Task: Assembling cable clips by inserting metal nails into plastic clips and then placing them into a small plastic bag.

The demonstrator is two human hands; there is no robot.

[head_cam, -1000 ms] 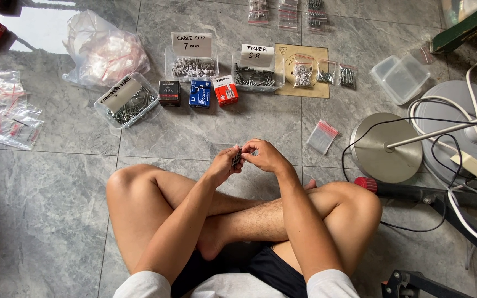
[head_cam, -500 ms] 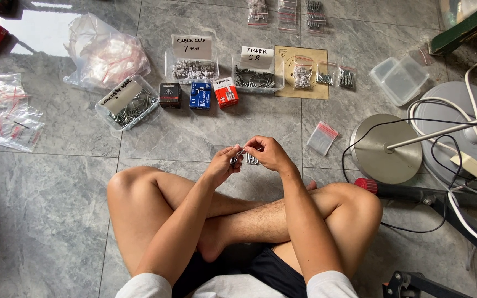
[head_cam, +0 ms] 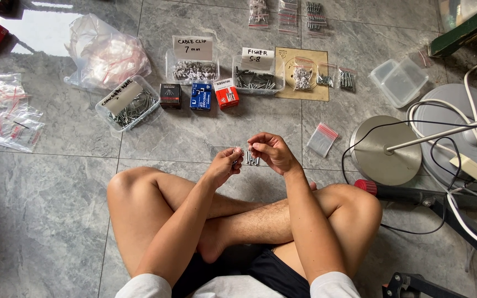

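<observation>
Tubs of clear plastic, three with labels, are set on the floor (head_cam: 205, 138): one of nails (head_cam: 131, 105), one of white clips (head_cam: 194, 69), one of grey plugs (head_cam: 255, 80); a fourth tub (head_cam: 399, 81) is seen empty. Three small boxes (head_cam: 201, 96) are lined between them. A small clear bag of metal pieces (head_cam: 251, 158) is pinched between the left hand (head_cam: 224, 165) and right hand (head_cam: 271, 152), fingers closed narrowly on it, above the crossed legs. The hands are held slightly further apart than before.

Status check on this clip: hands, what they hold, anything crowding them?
Left hand and right hand both pinching a small bag of screws between them. Above the crossed legs. Nothing crowding the grip; small zip bag lies apart.
</observation>
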